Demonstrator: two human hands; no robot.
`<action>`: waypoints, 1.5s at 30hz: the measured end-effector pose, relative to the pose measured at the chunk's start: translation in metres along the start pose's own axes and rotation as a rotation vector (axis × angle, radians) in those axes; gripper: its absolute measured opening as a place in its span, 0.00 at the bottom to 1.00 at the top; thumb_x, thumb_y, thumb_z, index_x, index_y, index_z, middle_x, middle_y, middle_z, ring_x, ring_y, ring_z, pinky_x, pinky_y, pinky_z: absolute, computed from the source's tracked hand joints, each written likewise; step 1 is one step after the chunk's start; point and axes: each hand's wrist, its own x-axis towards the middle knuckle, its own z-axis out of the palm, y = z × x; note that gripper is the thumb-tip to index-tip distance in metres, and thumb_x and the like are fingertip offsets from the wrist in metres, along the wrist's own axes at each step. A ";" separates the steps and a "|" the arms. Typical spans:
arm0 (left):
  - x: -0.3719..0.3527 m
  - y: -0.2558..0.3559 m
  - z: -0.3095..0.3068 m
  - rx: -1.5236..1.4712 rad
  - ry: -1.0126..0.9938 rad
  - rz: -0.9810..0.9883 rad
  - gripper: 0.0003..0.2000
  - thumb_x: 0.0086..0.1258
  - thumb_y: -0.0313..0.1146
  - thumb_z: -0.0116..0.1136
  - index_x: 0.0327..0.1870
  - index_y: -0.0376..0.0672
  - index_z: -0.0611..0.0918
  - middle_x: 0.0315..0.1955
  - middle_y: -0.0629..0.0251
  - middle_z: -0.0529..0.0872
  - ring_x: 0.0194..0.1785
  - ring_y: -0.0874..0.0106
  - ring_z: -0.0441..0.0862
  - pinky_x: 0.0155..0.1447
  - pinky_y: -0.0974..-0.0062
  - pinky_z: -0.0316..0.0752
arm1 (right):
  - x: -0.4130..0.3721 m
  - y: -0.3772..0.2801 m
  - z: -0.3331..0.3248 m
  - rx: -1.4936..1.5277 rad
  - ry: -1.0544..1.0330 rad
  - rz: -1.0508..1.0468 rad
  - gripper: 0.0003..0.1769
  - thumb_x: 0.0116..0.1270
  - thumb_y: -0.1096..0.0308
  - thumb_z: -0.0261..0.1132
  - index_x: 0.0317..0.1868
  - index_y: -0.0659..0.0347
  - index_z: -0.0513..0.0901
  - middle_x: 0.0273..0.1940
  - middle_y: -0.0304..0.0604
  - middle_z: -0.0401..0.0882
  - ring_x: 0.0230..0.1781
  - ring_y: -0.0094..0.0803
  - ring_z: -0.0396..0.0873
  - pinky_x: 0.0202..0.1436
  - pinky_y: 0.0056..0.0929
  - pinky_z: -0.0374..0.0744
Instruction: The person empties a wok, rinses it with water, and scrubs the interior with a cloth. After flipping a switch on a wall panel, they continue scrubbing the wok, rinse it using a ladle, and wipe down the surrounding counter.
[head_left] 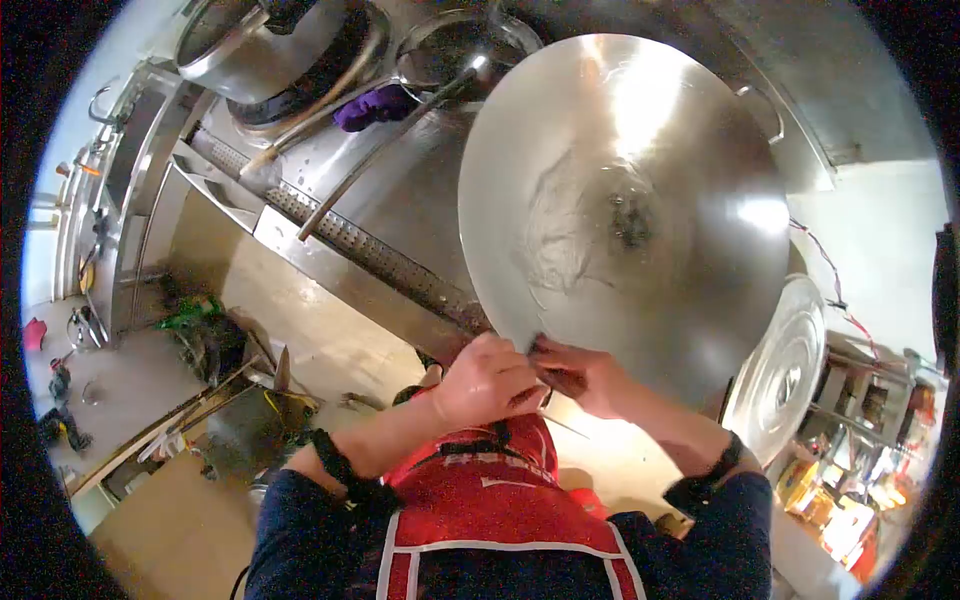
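A very large, shallow metal wok (700,290) stands tilted in front of me, its wet inside facing me. My left hand (490,378) is closed in a fist at the wok's near rim, the fingers curled under and partly hidden. My right hand (583,377) is just beside it at the same rim, its fingers bent and closed around something small and dark. What that dark thing is, I cannot make out. Both hands are close together, in front of my red apron (480,500).
A steel stove counter (400,220) has a perforated channel along its edge. On it are a lidded pot (270,60), a long-handled ladle (380,155) and a purple cloth (375,107). A round metal lid (780,370) leans at right. A cluttered worktable (140,370) stands left.
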 end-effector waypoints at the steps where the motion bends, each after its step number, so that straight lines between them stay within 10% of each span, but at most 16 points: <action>1: 0.001 -0.001 0.001 -0.018 -0.003 0.009 0.10 0.53 0.35 0.72 0.23 0.48 0.79 0.22 0.68 0.78 0.30 0.66 0.78 0.37 0.66 0.73 | -0.029 -0.012 -0.019 -0.404 -0.058 0.012 0.21 0.70 0.68 0.64 0.62 0.61 0.80 0.64 0.44 0.78 0.63 0.35 0.78 0.66 0.32 0.75; 3: 0.003 -0.004 0.006 -0.031 -0.003 0.024 0.10 0.53 0.34 0.71 0.22 0.47 0.79 0.23 0.68 0.79 0.30 0.65 0.80 0.38 0.65 0.73 | -0.087 0.051 -0.057 -0.392 -0.068 0.024 0.19 0.68 0.69 0.65 0.59 0.61 0.81 0.62 0.45 0.80 0.62 0.37 0.78 0.64 0.34 0.76; 5: 0.007 -0.001 0.007 -0.046 -0.035 0.023 0.09 0.54 0.33 0.71 0.22 0.46 0.79 0.23 0.68 0.80 0.31 0.64 0.81 0.38 0.64 0.74 | -0.110 0.013 -0.091 -0.696 -0.047 0.589 0.17 0.65 0.71 0.62 0.54 0.62 0.81 0.59 0.49 0.80 0.61 0.43 0.79 0.62 0.39 0.78; 9: 0.016 0.001 0.012 0.030 -0.134 0.012 0.09 0.55 0.33 0.69 0.22 0.46 0.78 0.23 0.66 0.80 0.30 0.62 0.81 0.39 0.62 0.74 | -0.111 0.103 -0.117 -1.270 0.288 0.559 0.13 0.61 0.67 0.60 0.44 0.60 0.84 0.52 0.52 0.83 0.52 0.49 0.82 0.52 0.45 0.82; 13: 0.025 0.006 0.026 0.147 -0.175 -0.065 0.10 0.58 0.37 0.67 0.22 0.46 0.80 0.22 0.64 0.82 0.29 0.59 0.81 0.42 0.60 0.76 | 0.008 0.063 -0.046 -0.852 0.189 0.732 0.13 0.62 0.58 0.64 0.36 0.59 0.88 0.43 0.56 0.85 0.46 0.50 0.85 0.48 0.45 0.84; 20: 0.057 0.023 0.019 0.402 -0.713 -0.212 0.19 0.69 0.47 0.58 0.19 0.46 0.83 0.19 0.60 0.83 0.28 0.59 0.84 0.42 0.58 0.78 | 0.002 0.042 -0.020 -0.484 0.221 -0.031 0.19 0.64 0.64 0.61 0.54 0.60 0.81 0.57 0.56 0.80 0.60 0.54 0.78 0.63 0.48 0.77; 27: 0.067 0.020 0.021 0.377 -0.420 -0.042 0.18 0.60 0.44 0.66 0.13 0.46 0.80 0.16 0.60 0.80 0.22 0.61 0.81 0.32 0.62 0.77 | -0.147 0.110 -0.237 -1.517 0.220 0.319 0.12 0.54 0.64 0.67 0.40 0.54 0.84 0.49 0.41 0.81 0.49 0.42 0.80 0.50 0.41 0.81; 33: 0.074 0.014 0.014 0.096 -0.237 -0.021 0.18 0.52 0.36 0.73 0.12 0.47 0.73 0.13 0.66 0.74 0.19 0.64 0.77 0.26 0.62 0.73 | -0.008 0.076 -0.435 -1.938 0.577 0.193 0.24 0.62 0.64 0.64 0.59 0.54 0.78 0.69 0.40 0.68 0.65 0.43 0.69 0.67 0.48 0.73; 39: 0.064 0.019 0.018 0.233 -0.473 -0.148 0.17 0.55 0.38 0.71 0.13 0.48 0.73 0.12 0.67 0.72 0.18 0.64 0.77 0.25 0.64 0.73 | 0.155 0.004 -0.428 -1.643 0.675 -0.283 0.22 0.71 0.68 0.55 0.65 0.52 0.77 0.75 0.37 0.65 0.75 0.42 0.61 0.79 0.39 0.59; 45: 0.048 0.019 0.017 0.245 -0.590 -0.137 0.13 0.58 0.51 0.63 0.24 0.52 0.85 0.22 0.62 0.85 0.25 0.61 0.84 0.29 0.59 0.78 | 0.122 -0.016 -0.436 -1.721 0.412 -0.091 0.25 0.69 0.71 0.55 0.67 0.49 0.77 0.77 0.30 0.63 0.78 0.32 0.58 0.81 0.40 0.56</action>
